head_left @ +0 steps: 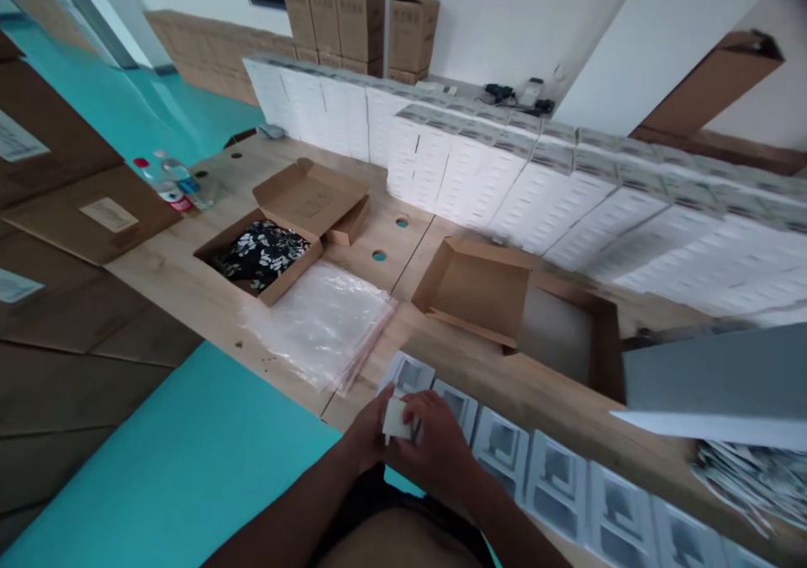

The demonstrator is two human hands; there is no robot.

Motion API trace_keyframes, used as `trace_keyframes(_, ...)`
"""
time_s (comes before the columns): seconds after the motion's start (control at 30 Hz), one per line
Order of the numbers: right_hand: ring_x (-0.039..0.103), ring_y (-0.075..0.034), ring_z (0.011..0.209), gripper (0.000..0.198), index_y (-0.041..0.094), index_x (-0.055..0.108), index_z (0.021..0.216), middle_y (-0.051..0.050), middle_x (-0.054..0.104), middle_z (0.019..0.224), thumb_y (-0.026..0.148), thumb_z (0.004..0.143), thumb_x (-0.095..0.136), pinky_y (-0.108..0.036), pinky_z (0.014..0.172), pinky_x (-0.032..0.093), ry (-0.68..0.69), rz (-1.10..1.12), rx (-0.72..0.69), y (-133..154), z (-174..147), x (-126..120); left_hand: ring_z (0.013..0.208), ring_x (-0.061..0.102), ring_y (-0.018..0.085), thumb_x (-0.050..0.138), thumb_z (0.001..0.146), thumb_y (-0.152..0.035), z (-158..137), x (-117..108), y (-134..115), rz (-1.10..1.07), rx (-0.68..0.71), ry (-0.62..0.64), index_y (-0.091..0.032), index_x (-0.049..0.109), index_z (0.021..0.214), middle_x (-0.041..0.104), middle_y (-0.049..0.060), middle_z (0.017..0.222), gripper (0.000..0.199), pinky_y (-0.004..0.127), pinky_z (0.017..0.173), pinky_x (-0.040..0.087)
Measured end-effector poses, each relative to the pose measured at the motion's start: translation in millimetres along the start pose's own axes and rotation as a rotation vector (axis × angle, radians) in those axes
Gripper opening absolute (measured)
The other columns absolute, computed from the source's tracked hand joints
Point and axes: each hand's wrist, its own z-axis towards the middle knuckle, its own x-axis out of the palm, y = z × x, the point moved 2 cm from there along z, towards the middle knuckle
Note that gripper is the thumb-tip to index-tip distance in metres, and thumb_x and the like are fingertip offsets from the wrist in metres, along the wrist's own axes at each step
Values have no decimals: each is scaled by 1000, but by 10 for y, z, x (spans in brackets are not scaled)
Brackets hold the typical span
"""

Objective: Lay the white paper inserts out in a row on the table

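Both hands meet at the near edge of the wooden table, around a small white block. My left hand holds it from the left and my right hand closes over it from the right. Just beyond the fingers runs a row of white moulded trays with recessed pockets, along the table's front edge.
A stack of clear zip bags lies to the left. Behind are an open carton of black-and-white items, an empty open carton, a long wall of white boxes, water bottles, and a grey sheet at right.
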Motion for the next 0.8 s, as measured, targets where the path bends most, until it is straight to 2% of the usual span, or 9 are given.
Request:
trace_keyframes(0.07,56,-21,91,21,22,55,87,-3,64,97,24,70,66,-33,83,43,-70,41,122,-206,165,0,56,62,14,61,83,-52,46,-139,-127,9,6,-87,-11,63,93,67,3,71,42,21,43,44)
trace_keyframes(0.13,57,-21,88,20,22,55,91,-3,64,94,26,74,64,-33,81,43,-132,-9,213,-460,311,29,62,66,17,65,79,-55,81,-275,-208,34,-17,-139,-12,63,97,69,5,77,47,22,43,48)
trace_keyframes(0.23,56,-23,93,19,20,57,94,-6,64,97,20,76,62,-34,83,42,-64,-230,191,-729,489,146,73,70,22,67,77,-56,111,-392,-254,78,-72,-112,-11,63,104,70,8,90,52,28,55,58)
trace_keyframes(0.3,54,-24,99,20,20,58,96,-7,64,101,18,77,63,-35,87,40,-5,-352,143,-796,559,228,73,70,22,68,77,-54,128,-420,-252,91,-85,-113,-12,63,105,70,8,91,51,29,55,59)
trace_keyframes(0.43,47,-26,114,21,21,60,102,-8,61,115,21,81,64,-39,97,35,22,-451,85,-800,607,312,74,70,21,68,77,-54,180,-428,-220,93,-82,-131,-12,63,104,70,10,89,51,28,54,58)
trace_keyframes(0.53,46,-25,116,19,21,62,99,-8,61,117,19,81,65,-40,100,34,2,-447,108,-799,615,311,74,69,21,70,76,-53,205,-413,-203,125,-81,-153,-13,63,105,70,8,90,50,28,54,58)
trace_keyframes(0.67,46,-23,117,14,21,62,94,-7,59,119,21,80,64,-39,102,35,-75,-268,98,-663,517,209,70,67,18,71,75,-53,183,-305,-195,198,-68,-196,-14,63,104,68,6,85,50,25,51,55)
trace_keyframes(0.73,49,-21,116,20,22,59,97,-7,58,122,21,78,64,-35,101,37,-80,-108,41,-508,389,132,67,65,17,69,75,-56,174,-179,-163,228,-45,-152,-14,64,103,68,5,83,51,23,49,52)
trace_keyframes(0.8,51,-21,114,29,22,56,97,-6,58,122,20,70,67,-34,99,40,-54,14,-27,-356,227,58,71,65,15,68,77,-54,186,-16,-92,248,3,-66,-15,66,102,68,5,85,46,21,54,52)
